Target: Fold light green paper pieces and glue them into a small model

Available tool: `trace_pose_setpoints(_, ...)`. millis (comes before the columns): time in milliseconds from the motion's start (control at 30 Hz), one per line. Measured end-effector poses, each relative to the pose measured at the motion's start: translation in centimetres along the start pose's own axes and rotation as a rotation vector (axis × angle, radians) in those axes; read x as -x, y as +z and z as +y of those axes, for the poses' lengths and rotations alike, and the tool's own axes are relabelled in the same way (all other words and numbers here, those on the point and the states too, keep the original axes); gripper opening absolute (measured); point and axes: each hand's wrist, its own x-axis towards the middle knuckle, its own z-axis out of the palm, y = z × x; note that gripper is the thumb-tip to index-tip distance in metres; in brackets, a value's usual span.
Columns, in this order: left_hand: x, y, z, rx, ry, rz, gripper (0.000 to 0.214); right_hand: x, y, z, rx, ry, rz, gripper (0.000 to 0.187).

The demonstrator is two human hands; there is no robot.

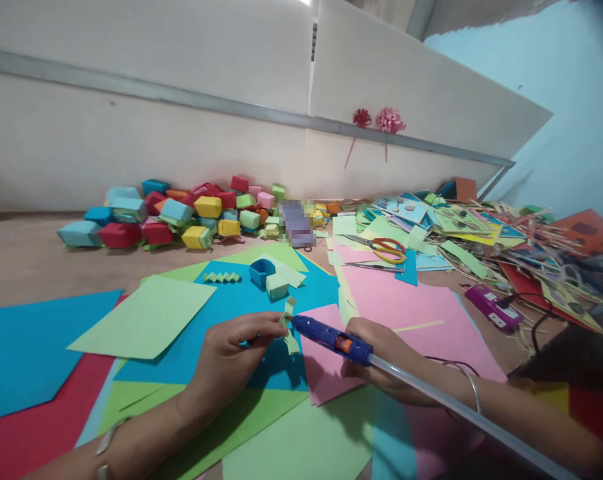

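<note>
My left hand (231, 357) pinches a small folded strip of light green paper (288, 327) above the blue sheet (241, 300). My right hand (388, 360) is wrapped round a blue glue gun (331, 337) with a clear glue stick (456, 413) running back from it. The gun's nozzle touches the green strip. Just beyond lie a green zigzag strip (222, 277), a small blue paper box (260, 272) and a small green paper cube (277, 287).
Coloured paper sheets cover the table: green (146, 317), pink (406, 307), red (36, 433). A heap of folded paper boxes (181, 213) sits by the wall. Scissors (381, 248) lie on paper at centre right. A purple device (491, 307) with a cable and scattered sticks lie right.
</note>
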Motion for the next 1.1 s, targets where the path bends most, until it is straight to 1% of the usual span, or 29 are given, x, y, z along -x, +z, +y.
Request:
trace_pose_setpoints(100, 0.0, 0.0, -0.1, -0.014, 0.028, -0.017, 0.022, 0.0, 0.6, 1.1, 0.027, -0.07, -0.014, 0.026)
trace_pose_setpoints(200, 0.1, 0.1, -0.3, -0.059, 0.077, -0.017, 0.024, 0.0, 1.2, 2.1, 0.072, -0.136, 0.024, 0.028)
trace_pose_setpoints(267, 0.2, 0.1, -0.3, -0.077, 0.083, -0.022, 0.025, 0.1, 1.4, 2.5, 0.091, -0.155, 0.04, 0.029)
trace_pose_setpoints(333, 0.2, 0.1, -0.2, -0.079, 0.061, -0.026, 0.025, 0.2, 1.4, 2.8, 0.093, -0.147, 0.043, 0.028)
trace_pose_setpoints(467, 0.1, 0.1, 0.0, -0.069, 0.005, -0.039, 0.023, 0.4, 1.3, 3.0, 0.096, -0.088, 0.029, 0.027)
trace_pose_setpoints(567, 0.1, 0.1, 0.1, -0.059, -0.018, -0.057, 0.021, 0.5, 1.3, 3.0, 0.079, -0.114, 0.018, 0.027)
trace_pose_setpoints(700, 0.1, 0.2, 0.2, -0.061, -0.012, -0.055, 0.022, 0.4, 1.2, 2.7, 0.077, -0.156, 0.037, 0.03)
trace_pose_setpoints(867, 0.1, 0.1, 0.2, -0.031, 0.003, -0.045, 0.022, 0.6, 1.2, 2.5, 0.087, -0.149, 0.004, 0.026)
trace_pose_setpoints(1000, 0.0, 0.1, 0.3, -0.034, 0.027, -0.045, 0.022, 0.6, 1.1, 2.5, 0.11, -0.137, 0.021, 0.03)
trace_pose_setpoints(1100, -0.1, 0.1, 0.4, -0.027, 0.025, -0.038, 0.023, 0.5, 1.1, 2.7, 0.113, -0.136, 0.021, 0.028)
